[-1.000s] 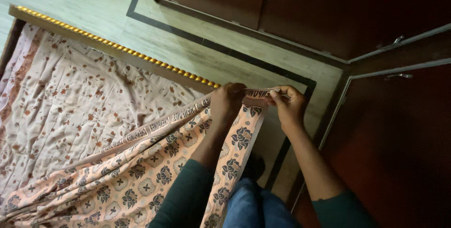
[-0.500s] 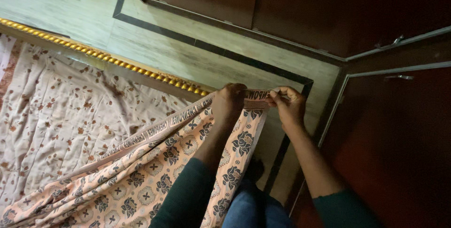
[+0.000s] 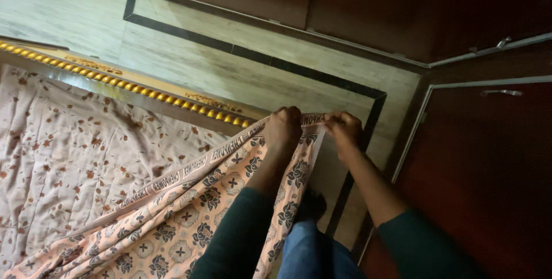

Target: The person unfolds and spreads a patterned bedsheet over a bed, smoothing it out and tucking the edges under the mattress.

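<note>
I hold up the striped border of a peach cloth (image 3: pixel 190 210) printed with dark flowers. My left hand (image 3: pixel 283 130) is closed on the top edge of that border. My right hand (image 3: pixel 343 131) pinches the same edge a little to the right, at the cloth's corner. The cloth hangs down from both hands and trails left onto a bed. My dark green sleeves and blue jeans show below.
A bed with a pale floral quilt (image 3: pixel 75 146) fills the left, edged by a wooden frame with gold beading (image 3: pixel 144 96). Light floor tiles with a dark inlay line (image 3: pixel 247 54) lie beyond. Dark wooden wardrobe doors (image 3: pixel 477 152) with metal handles stand to the right.
My hands have drawn a bit closer together on the cloth's border. The camera has swung slightly, so the bed sits lower and further left in view.
</note>
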